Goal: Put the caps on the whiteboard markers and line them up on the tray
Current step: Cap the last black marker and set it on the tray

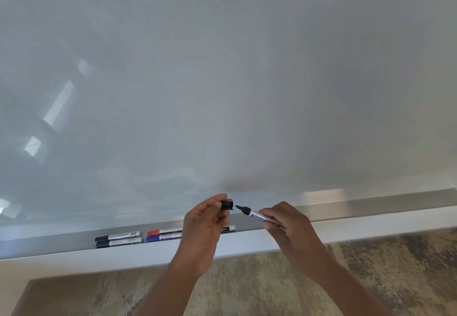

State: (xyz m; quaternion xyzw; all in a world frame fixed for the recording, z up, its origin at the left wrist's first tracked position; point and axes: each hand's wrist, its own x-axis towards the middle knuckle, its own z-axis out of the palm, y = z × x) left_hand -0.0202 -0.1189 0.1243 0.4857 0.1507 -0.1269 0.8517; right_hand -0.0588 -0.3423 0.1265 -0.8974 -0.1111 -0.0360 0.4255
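- Reaching up from the bottom of the view, both forearms, with the left hand and right hand meeting just in front of the whiteboard tray.
- Pinching a black cap in the left fingertips, open mouth pointing right, straight at the nib.
- Gripping the uncapped black marker in the right hand, fingers closed round the silver barrel, nib sticking out to the left and slightly up.
- Sitting just apart, cap mouth and nib tip, not touching yet; long axes roughly in line, marker tilted a bit, so probably needing only a short push together and maybe a tiny re-aim.
- Looking like either hand could close the gap, both about equally near.
- Lying on the tray to the left: two black-capped markers side by side, then a red-capped marker and a blue-capped marker side by side, all lengthwise along the tray.
- Peeking out behind the left hand, another marker end, too hidden to tell much.
- Guessing this one goes on the tray right after capping.
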